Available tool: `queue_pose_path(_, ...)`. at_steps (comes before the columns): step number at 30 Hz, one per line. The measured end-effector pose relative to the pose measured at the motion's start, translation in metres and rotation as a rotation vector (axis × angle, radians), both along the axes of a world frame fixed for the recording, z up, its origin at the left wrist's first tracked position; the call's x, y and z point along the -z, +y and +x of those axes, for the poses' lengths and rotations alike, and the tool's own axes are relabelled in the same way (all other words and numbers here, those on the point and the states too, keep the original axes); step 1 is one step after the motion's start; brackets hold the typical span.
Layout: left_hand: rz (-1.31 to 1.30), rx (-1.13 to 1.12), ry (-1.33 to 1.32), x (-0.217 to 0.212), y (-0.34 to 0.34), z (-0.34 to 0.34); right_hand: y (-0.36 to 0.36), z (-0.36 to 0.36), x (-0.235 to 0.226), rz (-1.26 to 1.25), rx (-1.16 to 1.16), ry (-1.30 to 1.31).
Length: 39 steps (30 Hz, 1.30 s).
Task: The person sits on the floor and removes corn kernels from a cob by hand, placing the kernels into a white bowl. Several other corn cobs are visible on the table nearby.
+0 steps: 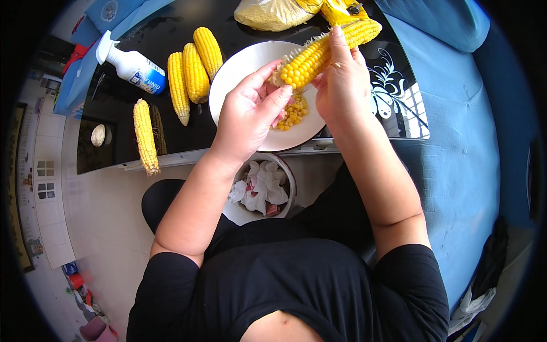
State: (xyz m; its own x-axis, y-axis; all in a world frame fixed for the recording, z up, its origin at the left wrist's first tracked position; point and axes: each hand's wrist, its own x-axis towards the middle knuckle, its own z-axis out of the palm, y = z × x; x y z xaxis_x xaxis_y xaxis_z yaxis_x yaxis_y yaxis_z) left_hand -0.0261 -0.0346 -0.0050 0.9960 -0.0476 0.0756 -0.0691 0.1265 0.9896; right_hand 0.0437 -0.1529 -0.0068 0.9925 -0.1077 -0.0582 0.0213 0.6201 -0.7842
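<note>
Our black T-shirt [285,273] lies nearest the camera. Our left hand [248,111] pinches the near end of a corn cob [310,61], and our right hand [346,85] grips its middle. Below both hands, a white bowl [236,74] holds loose corn kernels [293,115], partly hidden by our left hand. Nearer our body than the left hand, a bin [291,185] holds crumpled tissues [265,182]; our black T-shirt covers its lower edge. Beyond the hands, a plastic bag [273,14] runs out of view, and we cannot make out its contents.

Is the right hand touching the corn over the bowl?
Touching. The head view shows the right hand gripping the corn cob, thumb lying across it.
</note>
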Motion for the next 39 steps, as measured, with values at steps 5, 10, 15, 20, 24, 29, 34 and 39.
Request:
queue_pose_path(5, -0.005, 0.003, 0.015, 0.001, 0.005, 0.002, -0.002, 0.0, -0.002, 0.037, -0.025, 0.006)
queue_pose_path(10, 0.109, -0.024, 0.023, -0.002, 0.006, 0.003, -0.001, 0.002, 0.005, -0.022, -0.003, -0.014)
queue_pose_path(15, 0.165, -0.037, 0.043, 0.0, 0.008, 0.005, -0.002, 0.0, 0.004, -0.101, 0.009, -0.098)
queue_pose_path(20, 0.157, 0.015, 0.065, -0.004, 0.011, 0.003, 0.003, -0.005, 0.002, -0.079, 0.019, -0.185)
queue_pose_path(24, 0.097, 0.01, 0.065, -0.001, 0.012, 0.004, 0.004, -0.004, 0.004, -0.078, 0.018, -0.232)
queue_pose_path(29, -0.137, 0.057, 0.099, 0.001, 0.015, 0.005, 0.001, -0.002, 0.003, -0.082, -0.031, -0.126)
queue_pose_path(34, 0.06, 0.032, 0.077, -0.001, 0.011, 0.004, 0.001, 0.0, 0.005, -0.087, -0.011, -0.113)
queue_pose_path(39, -0.006, 0.052, 0.047, 0.005, 0.014, 0.005, -0.001, 0.002, 0.005, -0.079, -0.019, -0.089)
